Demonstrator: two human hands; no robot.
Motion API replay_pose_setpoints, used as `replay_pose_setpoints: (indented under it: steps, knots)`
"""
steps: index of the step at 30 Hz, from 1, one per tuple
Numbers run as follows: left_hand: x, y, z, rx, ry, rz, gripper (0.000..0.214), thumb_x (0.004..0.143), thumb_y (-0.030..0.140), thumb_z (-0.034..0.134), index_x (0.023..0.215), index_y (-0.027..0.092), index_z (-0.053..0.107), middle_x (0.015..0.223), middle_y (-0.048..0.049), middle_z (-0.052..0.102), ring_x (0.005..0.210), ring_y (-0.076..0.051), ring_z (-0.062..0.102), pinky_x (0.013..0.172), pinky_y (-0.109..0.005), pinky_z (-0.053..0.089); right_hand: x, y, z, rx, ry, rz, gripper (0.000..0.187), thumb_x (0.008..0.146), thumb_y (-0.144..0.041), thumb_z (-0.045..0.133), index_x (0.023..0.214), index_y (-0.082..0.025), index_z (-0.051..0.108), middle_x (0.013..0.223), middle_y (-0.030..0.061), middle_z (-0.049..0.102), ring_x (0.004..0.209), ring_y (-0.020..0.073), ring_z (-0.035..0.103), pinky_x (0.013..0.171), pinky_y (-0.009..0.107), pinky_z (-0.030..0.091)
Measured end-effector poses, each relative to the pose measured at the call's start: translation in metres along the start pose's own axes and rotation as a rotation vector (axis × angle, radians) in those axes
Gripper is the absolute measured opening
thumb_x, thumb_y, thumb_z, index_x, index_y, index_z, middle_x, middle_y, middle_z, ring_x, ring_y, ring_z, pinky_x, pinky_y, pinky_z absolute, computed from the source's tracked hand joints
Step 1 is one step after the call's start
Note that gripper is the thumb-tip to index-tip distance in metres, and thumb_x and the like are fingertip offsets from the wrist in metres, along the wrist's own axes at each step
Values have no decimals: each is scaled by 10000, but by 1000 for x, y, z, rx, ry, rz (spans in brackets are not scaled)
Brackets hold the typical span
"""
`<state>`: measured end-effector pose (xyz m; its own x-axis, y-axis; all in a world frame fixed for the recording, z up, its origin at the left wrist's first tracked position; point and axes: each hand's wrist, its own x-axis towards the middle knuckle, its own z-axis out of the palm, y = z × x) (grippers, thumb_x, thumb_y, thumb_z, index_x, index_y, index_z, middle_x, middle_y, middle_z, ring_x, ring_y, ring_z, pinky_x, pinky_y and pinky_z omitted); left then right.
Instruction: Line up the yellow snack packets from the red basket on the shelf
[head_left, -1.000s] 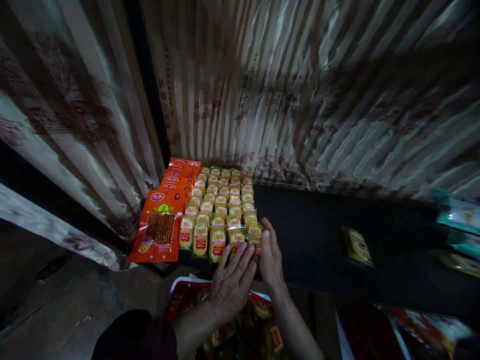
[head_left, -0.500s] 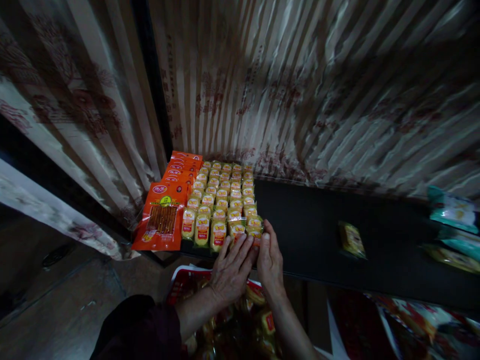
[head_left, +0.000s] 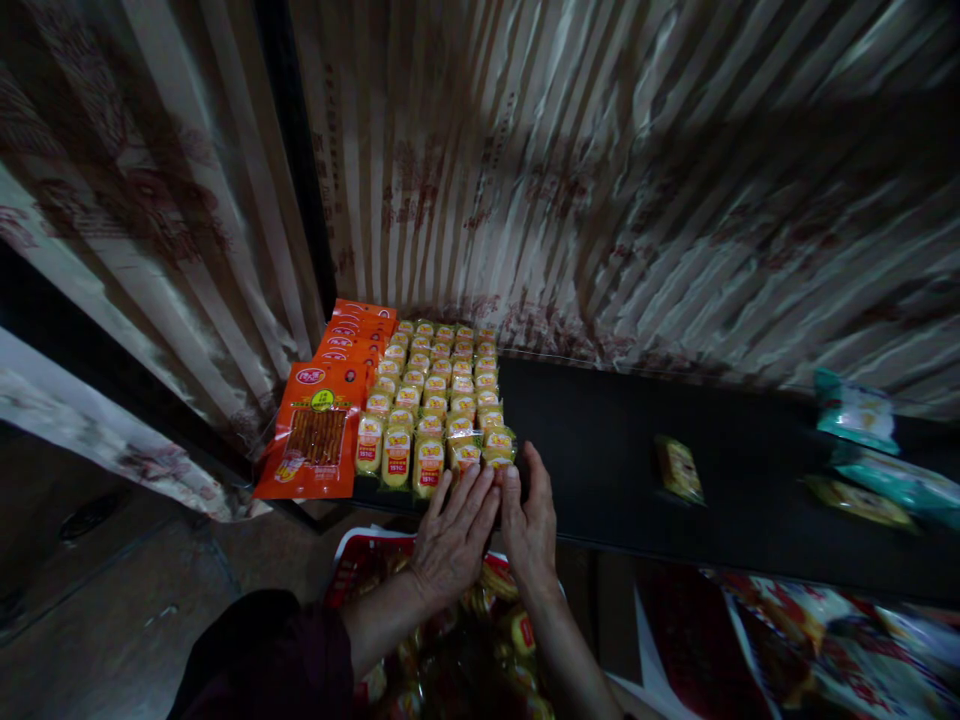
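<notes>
Small yellow wrapped cakes (head_left: 430, 462) with red labels stand in packed rows on a black shelf (head_left: 585, 430). My left hand (head_left: 453, 528) lies against the front of the rows with its fingers stretched out, their tips on the lower part of the front packs. My right hand (head_left: 531, 520) is at the front right corner, fingers extended, its thumb by the last wrapped cake (head_left: 498, 446) of the front row. Both hands are open, and my fingers partly cover the lower ends of the two rightmost front packs.
Orange snack bags (head_left: 318, 420) overlap left of the rows. Below my hands stands a red and white basket (head_left: 352, 560) of wrapped packs. Right along the shelf lie a single yellow pack (head_left: 679, 468) and teal packets (head_left: 855, 412). A pleated curtain (head_left: 465, 160) hangs behind.
The whole view has shifted slightly, so things sit further left. My right hand's thumb has moved in closer to the front of the corner pack. My left hand stays against the front row.
</notes>
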<state>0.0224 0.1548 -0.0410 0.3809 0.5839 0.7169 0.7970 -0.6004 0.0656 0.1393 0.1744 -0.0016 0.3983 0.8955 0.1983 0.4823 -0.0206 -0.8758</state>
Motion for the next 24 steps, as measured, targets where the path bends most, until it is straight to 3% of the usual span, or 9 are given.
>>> replay_pose_setpoints:
  steps: [7, 13, 19, 24]
  knots:
    - [1, 1, -8, -30, -8, -14, 520, 830, 100, 459, 1350, 118, 471, 1531, -102, 325, 1445, -262, 209, 1185, -483, 174, -10, 4, -9, -36, 107, -130, 567, 921, -513, 340, 1313, -126, 473, 1375, 183, 484, 1292, 271, 440, 1082, 510, 327]
    - [3, -16, -29, -76, -1, -35, 451, 831, 162, 444, 1270, 159, 548, 1468, -97, 438, 1443, -231, 224, 1182, -485, 200, -23, -18, -5, -34, 151, -345, 444, 948, -395, 365, 1305, -156, 476, 1366, 172, 479, 1275, 270, 457, 1043, 517, 373]
    - [10, -73, -63, 4, 176, -273, 375, 841, 124, 452, 1179, 208, 592, 1357, -87, 561, 1407, -223, 311, 1142, -498, 296, -31, -66, 23, -50, 42, -539, 367, 935, -306, 414, 1262, -178, 515, 1354, 154, 510, 1278, 258, 466, 1063, 515, 369]
    - [10, -134, -81, 141, 82, -591, 399, 844, 126, 457, 1223, 143, 579, 1432, -157, 467, 1419, -298, 273, 1114, -533, 329, -12, -100, 66, -141, -157, -676, 370, 926, -262, 398, 1256, -181, 546, 1303, 114, 579, 1279, 231, 471, 1076, 484, 382]
